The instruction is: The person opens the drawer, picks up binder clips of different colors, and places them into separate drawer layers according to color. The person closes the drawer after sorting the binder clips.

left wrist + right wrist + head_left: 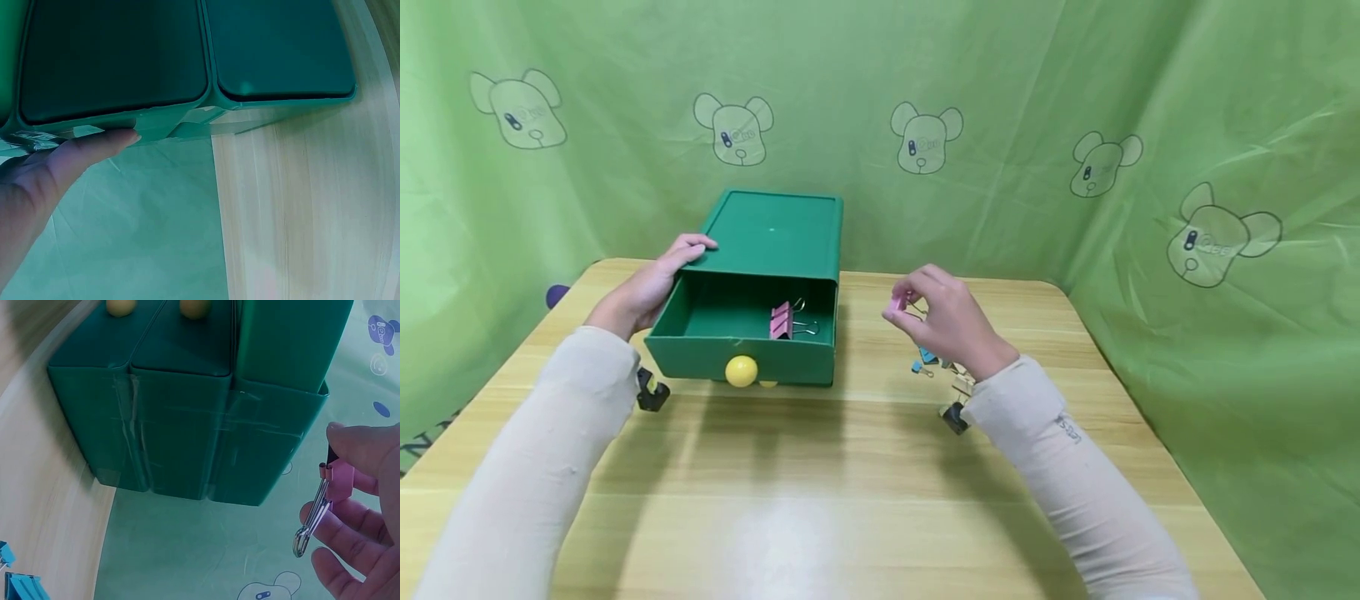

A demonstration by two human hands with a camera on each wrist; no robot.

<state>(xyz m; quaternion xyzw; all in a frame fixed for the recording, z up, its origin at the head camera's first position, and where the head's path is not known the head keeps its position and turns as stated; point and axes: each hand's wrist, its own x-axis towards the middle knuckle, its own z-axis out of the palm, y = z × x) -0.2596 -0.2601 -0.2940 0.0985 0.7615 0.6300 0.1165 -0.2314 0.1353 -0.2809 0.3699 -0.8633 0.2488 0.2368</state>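
A green drawer cabinet [775, 237] stands on the table with its top drawer [692, 360] pulled out. Inside that drawer, toward its right side, lie several pink binder clips [782, 320] with wire handles. My left hand [658, 279] rests against the cabinet's left side, its fingers over the top edge; one straight finger [103, 145] lies along the cabinet in the left wrist view. To the right of the cabinet, above the table, my right hand [943, 312] pinches another pink binder clip [340, 480] between thumb and fingers. The clip's wire handles point away from the palm.
Beneath my right forearm lie blue binder clips [928, 357], a black binder clip [955, 417] and yellowish ones [962, 383]. Black binder clips [652, 392] sit left of the drawer. The drawer carries a yellow knob [741, 371]. Green curtain [1000, 208] surrounds the wooden table [880, 467].
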